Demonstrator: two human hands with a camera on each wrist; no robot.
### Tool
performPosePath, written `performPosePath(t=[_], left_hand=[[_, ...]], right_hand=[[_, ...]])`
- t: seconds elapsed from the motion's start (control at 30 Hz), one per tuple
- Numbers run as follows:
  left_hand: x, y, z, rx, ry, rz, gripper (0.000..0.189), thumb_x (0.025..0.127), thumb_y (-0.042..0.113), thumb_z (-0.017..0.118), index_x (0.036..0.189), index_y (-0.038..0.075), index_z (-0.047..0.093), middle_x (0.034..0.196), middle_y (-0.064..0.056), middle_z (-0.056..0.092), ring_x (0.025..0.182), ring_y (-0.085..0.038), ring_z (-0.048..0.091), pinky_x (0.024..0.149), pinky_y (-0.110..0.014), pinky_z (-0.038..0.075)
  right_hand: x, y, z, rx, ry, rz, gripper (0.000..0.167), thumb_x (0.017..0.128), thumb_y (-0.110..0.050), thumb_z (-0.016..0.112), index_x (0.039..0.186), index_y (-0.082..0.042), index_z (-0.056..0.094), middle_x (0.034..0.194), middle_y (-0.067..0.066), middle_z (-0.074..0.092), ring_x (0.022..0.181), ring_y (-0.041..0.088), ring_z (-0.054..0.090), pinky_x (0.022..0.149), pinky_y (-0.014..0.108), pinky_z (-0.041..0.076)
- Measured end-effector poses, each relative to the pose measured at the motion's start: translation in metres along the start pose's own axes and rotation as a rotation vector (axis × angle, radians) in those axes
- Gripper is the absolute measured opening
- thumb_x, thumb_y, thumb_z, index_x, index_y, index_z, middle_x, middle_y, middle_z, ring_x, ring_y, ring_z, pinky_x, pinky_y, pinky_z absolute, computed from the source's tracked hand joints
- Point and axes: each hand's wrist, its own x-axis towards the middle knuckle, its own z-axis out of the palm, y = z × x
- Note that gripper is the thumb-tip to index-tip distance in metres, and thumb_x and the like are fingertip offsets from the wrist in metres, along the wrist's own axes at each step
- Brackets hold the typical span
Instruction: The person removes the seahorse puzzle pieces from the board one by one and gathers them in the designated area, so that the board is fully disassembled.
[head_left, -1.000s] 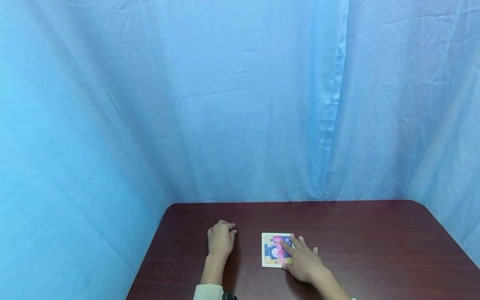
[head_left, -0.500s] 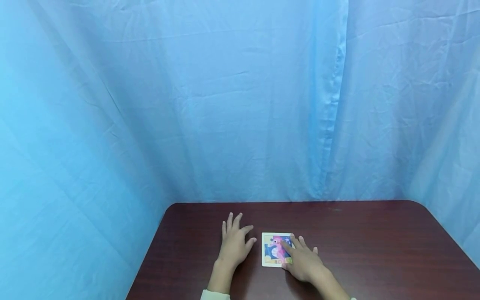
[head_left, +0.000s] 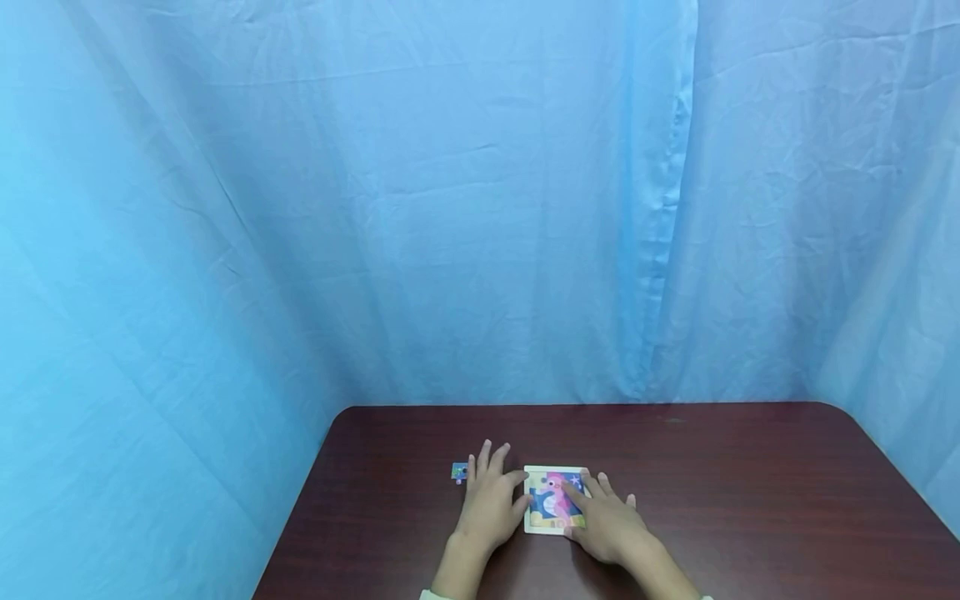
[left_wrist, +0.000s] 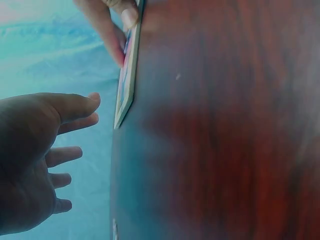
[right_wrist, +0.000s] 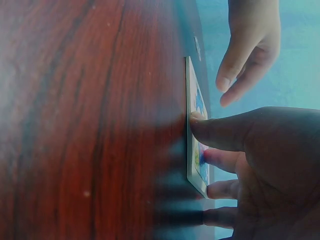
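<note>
A square jigsaw puzzle [head_left: 536, 527] with a pink seahorse picture and a pale frame lies flat on the dark red-brown table. My right hand [head_left: 609, 525] rests on its right side, index fingertip on the picture; in the right wrist view the thumb [right_wrist: 215, 131] presses the near part of the frame. By the left edge is my left hand [head_left: 489, 505], fingers spread and holding nothing. From the left wrist view, its thumb [left_wrist: 75, 106] and fingers stay above table level. Left of that hand a small blue puzzle piece [head_left: 459, 471] lies on the table, partly hidden by the fingers.
The wooden table [head_left: 750, 483] has rounded far corners. Light blue curtains [head_left: 480, 208] hang behind it and along both sides.
My left hand has opened out from a curled pose and moved right to the puzzle's left edge. The small blue piece has come into view behind it. My right hand has stayed put.
</note>
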Motion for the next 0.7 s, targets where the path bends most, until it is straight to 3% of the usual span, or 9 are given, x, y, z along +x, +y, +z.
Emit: performPosePath(t=[0.3, 0.53, 0.7], left_hand=[[-0.001, 0.007, 0.009, 0.023, -0.035, 0.010, 0.027, 0.093, 0.031, 0.081, 0.116, 0.017, 0.082, 0.155, -0.013, 0.056, 0.154, -0.047, 0.040, 0.121, -0.075, 0.032], [0.000, 0.011, 0.009, 0.059, 0.015, 0.019, 0.014, 0.089, 0.023, 0.084, 0.102, 0.018, 0.086, 0.147, -0.010, 0.063, 0.148, -0.045, 0.049, 0.118, -0.074, 0.037], [0.001, 0.015, 0.008, 0.081, 0.027, 0.007, 0.016, 0.085, 0.020, 0.087, 0.101, 0.016, 0.085, 0.144, -0.009, 0.065, 0.145, -0.043, 0.052, 0.117, -0.072, 0.040]], right_hand=[[0.000, -0.001, 0.002, -0.001, -0.001, 0.001, 0.068, 0.096, -0.037, 0.075, 0.156, -0.016, 0.053, 0.171, 0.024, 0.032, 0.158, 0.054, 0.026, 0.112, 0.088, 0.022], [0.000, -0.001, 0.002, -0.003, -0.005, 0.010, 0.067, 0.096, -0.037, 0.075, 0.155, -0.016, 0.053, 0.171, 0.024, 0.033, 0.158, 0.054, 0.025, 0.113, 0.088, 0.022], [0.000, -0.001, 0.003, 0.005, -0.006, 0.012, 0.067, 0.095, -0.037, 0.076, 0.155, -0.015, 0.053, 0.171, 0.024, 0.032, 0.158, 0.054, 0.025, 0.113, 0.089, 0.021]])
